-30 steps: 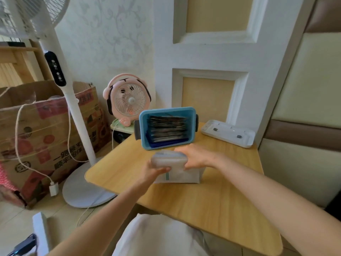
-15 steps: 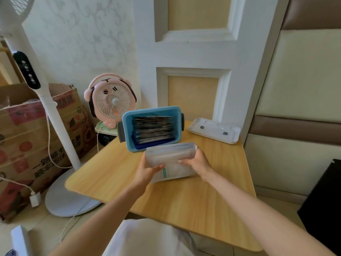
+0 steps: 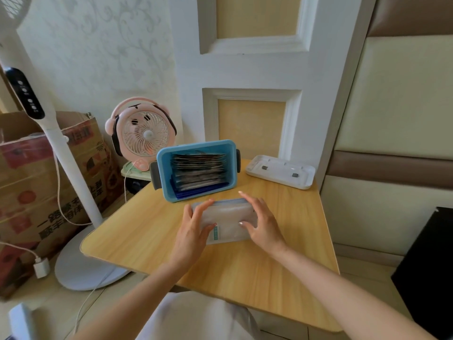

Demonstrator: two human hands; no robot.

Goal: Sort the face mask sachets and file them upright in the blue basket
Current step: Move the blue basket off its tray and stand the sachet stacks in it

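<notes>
2 hands hold a stack (image 3: 226, 218) of white sachets on the table (image 3: 245, 278), just in front of the basket (image 3: 162, 173). The stack stands on its long edge, leaning a little toward the person, its top edge close to the basket's near wall but apart from it. The left hand (image 3: 193, 229) grasps the stack's left end, fingers curled over the top and thumb on the front face. The right hand (image 3: 263, 224) grasps the right end the same way, thumb pressed to the front, with 1 fingertip raised above the top edge.

The blue basket sits toward the table's far side, its opening tipped toward the camera. A row of dark sachets (image 3: 199, 171) is filed upright inside, filling most of it.

A white tray (image 3: 279, 171) lies to the basket's right, near the wall. Left of the table are a pink fan (image 3: 143, 133), a floor fan's pole (image 3: 61, 155) and a box (image 3: 24, 180).
</notes>
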